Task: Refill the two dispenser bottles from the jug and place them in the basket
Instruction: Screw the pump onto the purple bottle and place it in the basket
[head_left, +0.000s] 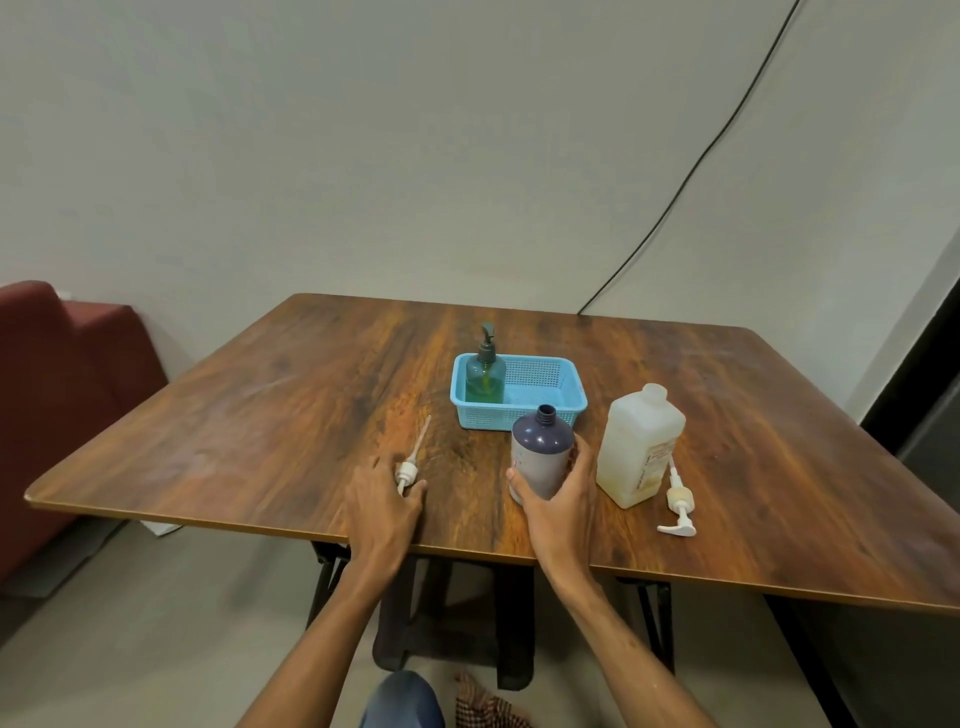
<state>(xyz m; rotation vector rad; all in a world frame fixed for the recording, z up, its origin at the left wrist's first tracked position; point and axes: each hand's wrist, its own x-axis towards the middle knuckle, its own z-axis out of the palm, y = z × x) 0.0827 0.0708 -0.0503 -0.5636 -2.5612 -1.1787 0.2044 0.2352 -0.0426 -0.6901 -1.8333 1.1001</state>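
Gripping uncapped purple bottle (540, 457) upright on table (260, 415), right hand (558, 499) fingers wrapped round it. Left hand (384, 499) closing loosely on its pump (408, 470). Green bottle (484, 376) already in basket (540, 384). Jug (639, 447) stands uncapped just beside. Recapping, basketing purple bottle apparently remain.

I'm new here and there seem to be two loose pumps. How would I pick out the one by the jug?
On the wooden table, find the whitish jug at the right. The pump lies on the table against its near right side. Unlike the other pump, no hand touches it.
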